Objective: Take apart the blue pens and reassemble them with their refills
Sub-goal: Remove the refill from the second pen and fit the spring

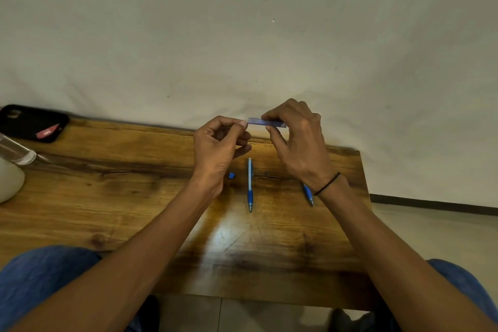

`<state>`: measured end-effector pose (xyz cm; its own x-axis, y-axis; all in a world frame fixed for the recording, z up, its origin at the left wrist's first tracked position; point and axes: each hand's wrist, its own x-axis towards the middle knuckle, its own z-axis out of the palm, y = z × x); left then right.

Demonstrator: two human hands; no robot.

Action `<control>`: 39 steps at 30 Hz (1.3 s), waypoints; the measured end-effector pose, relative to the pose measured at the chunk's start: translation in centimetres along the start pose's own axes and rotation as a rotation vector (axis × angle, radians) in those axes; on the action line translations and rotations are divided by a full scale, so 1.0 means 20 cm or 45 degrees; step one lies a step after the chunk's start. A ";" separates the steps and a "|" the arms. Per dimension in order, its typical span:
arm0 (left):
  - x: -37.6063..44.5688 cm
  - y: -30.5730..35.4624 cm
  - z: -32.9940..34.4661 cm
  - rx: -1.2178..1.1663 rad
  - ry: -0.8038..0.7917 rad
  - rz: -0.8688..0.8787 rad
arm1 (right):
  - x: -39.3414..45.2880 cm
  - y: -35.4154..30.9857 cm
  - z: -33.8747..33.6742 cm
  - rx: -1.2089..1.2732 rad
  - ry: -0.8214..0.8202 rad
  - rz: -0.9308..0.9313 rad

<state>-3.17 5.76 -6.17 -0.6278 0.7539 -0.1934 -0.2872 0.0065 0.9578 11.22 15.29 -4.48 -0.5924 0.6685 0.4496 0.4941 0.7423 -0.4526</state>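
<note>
Your right hand (pixel 299 140) pinches a blue pen barrel (pixel 266 122) above the counter (pixel 134 197). Your left hand (pixel 218 145) meets its end. A whole blue pen (pixel 250 186) lies below.

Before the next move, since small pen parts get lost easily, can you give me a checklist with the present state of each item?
1. Translucent blue pen barrel gripped by the right hand: ok.
2. Left hand fingertips pinched at the barrel's left end: ok; what they hold, cannot tell.
3. Whole blue-and-white pen lying flat on the wooden table, away from the edges: ok.
4. Small blue plastic piece on the table left of that pen, within view: ok.
5. Second blue pen part partly hidden under the right wrist: complete or not, cannot tell.
6. Refill in the held barrel: cannot tell.
</note>
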 end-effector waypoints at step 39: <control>0.03 0.05 -0.05 -0.133 0.112 -0.132 | -0.01 0.03 0.01 0.507 -0.037 0.610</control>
<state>-4.63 5.61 -5.46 -0.6508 0.6921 -0.3124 -0.4244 0.0095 0.9054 11.44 15.72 -5.06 -0.3837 0.9172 0.1072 0.4371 0.2826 -0.8539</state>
